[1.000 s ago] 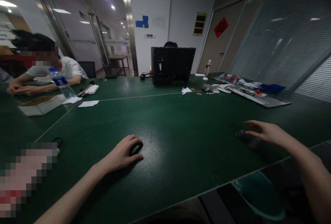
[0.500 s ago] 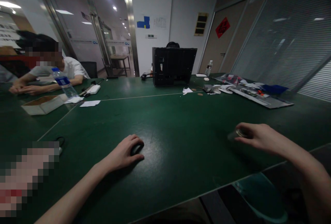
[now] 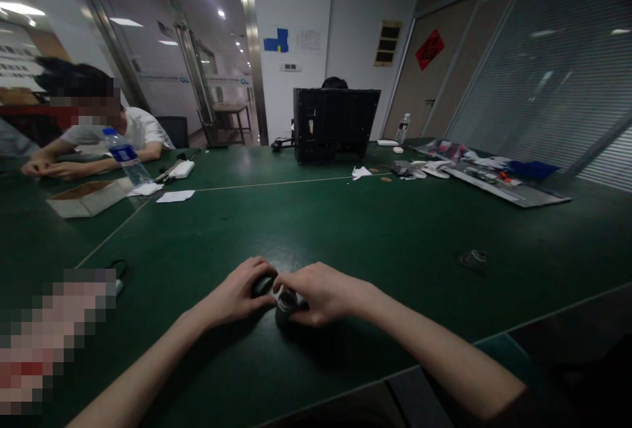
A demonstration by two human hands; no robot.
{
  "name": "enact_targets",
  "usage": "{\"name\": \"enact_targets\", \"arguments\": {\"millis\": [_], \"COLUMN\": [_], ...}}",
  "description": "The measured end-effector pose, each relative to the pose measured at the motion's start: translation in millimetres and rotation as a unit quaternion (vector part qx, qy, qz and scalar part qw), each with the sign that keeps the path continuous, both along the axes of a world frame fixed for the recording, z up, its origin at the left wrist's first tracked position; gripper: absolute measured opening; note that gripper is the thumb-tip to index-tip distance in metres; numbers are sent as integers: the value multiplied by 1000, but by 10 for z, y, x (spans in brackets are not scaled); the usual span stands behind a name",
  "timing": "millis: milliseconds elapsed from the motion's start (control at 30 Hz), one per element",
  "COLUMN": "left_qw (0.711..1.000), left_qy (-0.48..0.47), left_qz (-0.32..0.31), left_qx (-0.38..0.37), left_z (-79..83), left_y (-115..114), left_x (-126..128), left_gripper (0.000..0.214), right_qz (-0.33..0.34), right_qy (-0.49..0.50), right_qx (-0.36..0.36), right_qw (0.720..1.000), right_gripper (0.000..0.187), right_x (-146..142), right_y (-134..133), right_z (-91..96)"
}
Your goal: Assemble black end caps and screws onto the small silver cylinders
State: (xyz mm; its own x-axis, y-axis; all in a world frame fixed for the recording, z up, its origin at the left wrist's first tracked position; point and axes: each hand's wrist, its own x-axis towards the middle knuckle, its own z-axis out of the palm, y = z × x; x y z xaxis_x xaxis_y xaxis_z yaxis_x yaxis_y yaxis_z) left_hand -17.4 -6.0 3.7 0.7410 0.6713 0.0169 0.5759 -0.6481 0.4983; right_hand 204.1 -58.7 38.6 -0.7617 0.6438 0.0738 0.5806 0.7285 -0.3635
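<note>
My left hand rests on the green table, its fingers curled around a small dark rounded object whose kind I cannot make out. Close beside it, my right hand grips a short dark cylinder with a pale ring at its upper end. This cylinder is upright, at or just above the tabletop. The fingertips of both hands almost meet. Farther right, a second small cylinder, glassy with a light end, lies on the table by itself.
A black monitor-like box stands at the back. At back left are a plastic bottle, an open carton and a seated person. A flat board with clutter lies at back right. The table's edge runs nearest me.
My right hand has moved left across the table to my left hand, with the cylinder in its fingers. A glassy cylinder now shows where that hand was. My left hand stays put.
</note>
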Motion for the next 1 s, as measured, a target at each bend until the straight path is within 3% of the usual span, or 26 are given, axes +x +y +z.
{"name": "enact_targets", "arguments": {"millis": [133, 367, 567, 800, 1000], "left_qw": [1000, 999, 998, 999, 999], "left_qy": [4, 3, -18, -3, -37], "left_qz": [7, 4, -4, 0, -11], "left_qx": [-18, -51, -53, 32, -30], "left_z": [38, 134, 215, 152, 196], "left_y": [-2, -11, -87, -68, -82], "left_x": [-20, -41, 0, 33, 16], "left_gripper": [33, 23, 16, 22, 19], "right_qz": [2, -19, -15, -25, -12], "right_qy": [57, 143, 136, 111, 108], "right_qx": [-14, -85, -105, -73, -44], "right_qw": [998, 986, 985, 991, 993], "right_gripper": [42, 45, 42, 46, 44], "right_x": [-50, 11, -32, -89, -88], "right_y": [161, 177, 167, 133, 144], "right_z": [-189, -468, -449, -425, -466]}}
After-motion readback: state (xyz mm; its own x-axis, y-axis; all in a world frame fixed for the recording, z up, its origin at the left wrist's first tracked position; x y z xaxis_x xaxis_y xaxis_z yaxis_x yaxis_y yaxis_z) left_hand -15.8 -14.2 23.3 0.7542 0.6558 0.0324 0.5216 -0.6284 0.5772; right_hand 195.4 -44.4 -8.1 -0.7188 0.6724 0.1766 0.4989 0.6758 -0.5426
